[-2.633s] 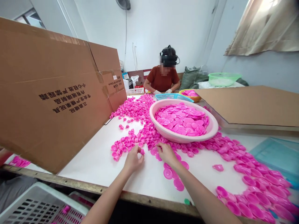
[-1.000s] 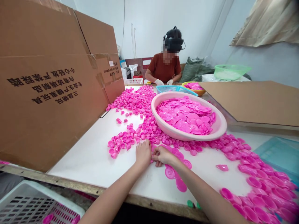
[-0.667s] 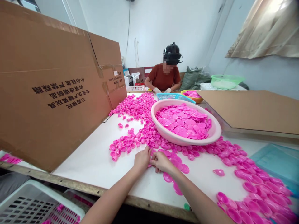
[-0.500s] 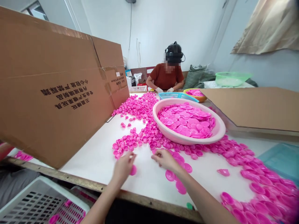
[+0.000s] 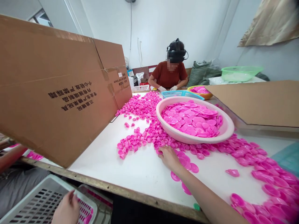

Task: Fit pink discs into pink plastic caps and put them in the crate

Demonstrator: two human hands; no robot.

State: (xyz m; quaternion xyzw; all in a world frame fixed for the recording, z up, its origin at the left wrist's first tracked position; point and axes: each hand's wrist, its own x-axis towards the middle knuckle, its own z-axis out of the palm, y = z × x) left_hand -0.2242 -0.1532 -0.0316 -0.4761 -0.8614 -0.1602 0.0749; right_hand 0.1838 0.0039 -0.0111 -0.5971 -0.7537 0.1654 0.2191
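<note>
Head view: left hand [image 5: 66, 209] now at crate [image 5: 50, 199], right hand [image 5: 170, 158] on pink caps [image 5: 185, 161].

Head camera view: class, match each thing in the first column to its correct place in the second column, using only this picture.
Things:
1. left hand
2. right hand
3. pale pink basin
4. green tub

Places:
A. Touching pink discs on the white table
B. At the far right, beyond the cardboard sheet
C. At the white crate below the table edge
D. On the table, holding a heap of flat discs

Pairs: 1-C, 2-A, 3-D, 4-B
</note>
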